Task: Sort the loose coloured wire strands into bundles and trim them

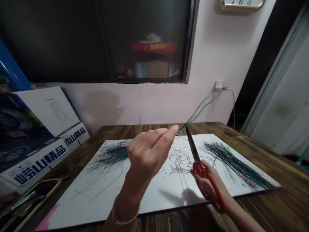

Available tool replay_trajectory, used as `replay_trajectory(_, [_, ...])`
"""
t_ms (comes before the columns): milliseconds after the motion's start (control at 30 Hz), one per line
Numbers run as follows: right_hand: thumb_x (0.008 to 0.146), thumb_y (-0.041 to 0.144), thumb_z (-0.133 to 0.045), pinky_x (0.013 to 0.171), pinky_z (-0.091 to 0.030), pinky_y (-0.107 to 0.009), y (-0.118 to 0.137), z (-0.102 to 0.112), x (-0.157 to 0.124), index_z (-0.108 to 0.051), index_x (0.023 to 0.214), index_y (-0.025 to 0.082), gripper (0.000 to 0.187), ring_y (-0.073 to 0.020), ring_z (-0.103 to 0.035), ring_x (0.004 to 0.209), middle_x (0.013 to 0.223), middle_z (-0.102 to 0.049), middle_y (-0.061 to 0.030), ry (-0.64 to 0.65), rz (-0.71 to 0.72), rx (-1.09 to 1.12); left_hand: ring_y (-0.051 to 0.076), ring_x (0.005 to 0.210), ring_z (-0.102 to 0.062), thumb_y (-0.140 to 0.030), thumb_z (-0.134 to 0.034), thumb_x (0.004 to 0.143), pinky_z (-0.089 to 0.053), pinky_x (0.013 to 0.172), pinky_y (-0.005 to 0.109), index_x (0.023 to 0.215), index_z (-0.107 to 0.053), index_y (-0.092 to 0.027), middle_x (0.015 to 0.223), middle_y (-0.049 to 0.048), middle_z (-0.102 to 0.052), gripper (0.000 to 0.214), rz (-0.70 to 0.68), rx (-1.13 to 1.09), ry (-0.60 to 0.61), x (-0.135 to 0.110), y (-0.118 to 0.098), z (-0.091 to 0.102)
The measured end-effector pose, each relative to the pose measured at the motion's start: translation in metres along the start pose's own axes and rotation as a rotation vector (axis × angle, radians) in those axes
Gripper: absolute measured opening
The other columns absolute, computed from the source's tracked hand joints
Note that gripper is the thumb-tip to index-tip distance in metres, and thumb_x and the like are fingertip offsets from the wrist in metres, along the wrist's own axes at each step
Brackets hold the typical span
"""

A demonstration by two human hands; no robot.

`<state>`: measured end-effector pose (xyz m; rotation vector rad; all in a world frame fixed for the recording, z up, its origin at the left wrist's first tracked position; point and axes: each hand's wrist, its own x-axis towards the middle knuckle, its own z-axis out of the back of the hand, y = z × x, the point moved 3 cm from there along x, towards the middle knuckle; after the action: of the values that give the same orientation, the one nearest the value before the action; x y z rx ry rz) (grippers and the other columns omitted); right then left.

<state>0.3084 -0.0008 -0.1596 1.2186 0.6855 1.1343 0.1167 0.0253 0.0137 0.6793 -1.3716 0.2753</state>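
Note:
My left hand [149, 149], with a beaded bracelet at the wrist, pinches the end of a few thin green strands [196, 112]. They fan out up and to the right against the wall. Red-handled scissors [202, 170] are in my right hand [210, 180], blades pointing up. Their tip reaches close to the strands, just right of my left fingertips; whether it touches them I cannot tell. Below lies a white board [154, 199] with short dark clippings [180, 159] scattered at its middle. A bundle of coloured strands [241, 164] lies on its right, another bundle [111, 156] on its left.
The board lies on a dark wooden table [267, 158]. Boxes [45, 148] with printed lettering stand at the left, near some metal-and-wood items [31, 199]. Behind are a dark window [101, 42] and a wall socket [219, 86] with a plugged cable.

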Motion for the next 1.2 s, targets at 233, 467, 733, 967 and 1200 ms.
replay_trajectory(233, [0.059, 0.017, -0.060, 0.074, -0.050, -0.034, -0.035, 0.025, 0.041, -0.053, 0.090, 0.017, 0.032, -0.0247, -0.065, 0.085, 0.090, -0.067, -0.0104, -0.157, 0.023, -0.148, 0.014, 0.066, -0.067, -0.022, -0.059, 0.083, -0.049, 0.059, 0.024, 0.084, -0.069, -0.019, 0.076, 0.0000, -0.073, 0.011, 0.266, -0.180, 0.535, -0.006, 0.013, -0.014])
replay_trajectory(467, [0.054, 0.007, -0.055, 0.064, -0.048, -0.027, -0.050, 0.016, 0.047, -0.062, 0.084, 0.016, 0.032, -0.0226, -0.067, 0.073, 0.077, -0.072, -0.0063, -0.120, 0.010, -0.251, 0.018, 0.062, -0.068, -0.024, -0.058, 0.081, -0.045, 0.051, 0.026, 0.078, -0.071, -0.023, 0.068, 0.0006, -0.072, 0.013, 0.382, -0.163, 0.756, -0.008, 0.016, -0.017])
replay_trajectory(733, [0.069, 0.025, -0.059, 0.069, -0.049, -0.032, -0.025, 0.011, 0.038, -0.066, 0.074, 0.014, 0.014, -0.0246, -0.065, 0.077, 0.080, -0.071, -0.0104, -0.158, 0.189, -0.312, 0.014, 0.062, -0.066, -0.022, -0.054, 0.085, -0.047, 0.055, 0.025, 0.083, -0.069, -0.020, 0.072, -0.0003, -0.071, 0.015, 0.257, -0.189, 0.513, -0.006, 0.019, -0.007])
replay_trajectory(967, [0.083, 0.020, -0.057, 0.067, -0.048, -0.028, 0.109, 0.034, -0.013, -0.064, 0.091, 0.021, 0.010, -0.0175, -0.061, 0.077, 0.081, -0.066, -0.0044, -0.237, 0.749, -0.216, 0.012, 0.060, -0.062, -0.007, -0.056, 0.083, -0.043, 0.055, 0.025, 0.084, -0.069, -0.017, 0.071, 0.0000, -0.070, 0.017, -0.010, -0.031, 0.176, 0.004, 0.010, 0.018])
replay_trajectory(1200, [0.082, 0.025, -0.063, 0.047, -0.043, -0.020, 0.173, 0.018, -0.017, -0.071, 0.088, 0.021, 0.011, -0.0083, -0.053, 0.054, 0.078, -0.064, -0.0033, 0.120, 0.601, -0.005, 0.013, 0.072, -0.063, -0.011, -0.055, 0.086, -0.044, 0.069, 0.027, 0.087, -0.068, -0.017, 0.078, -0.0005, -0.070, 0.014, -0.085, -0.134, 0.167, 0.013, -0.004, 0.032])
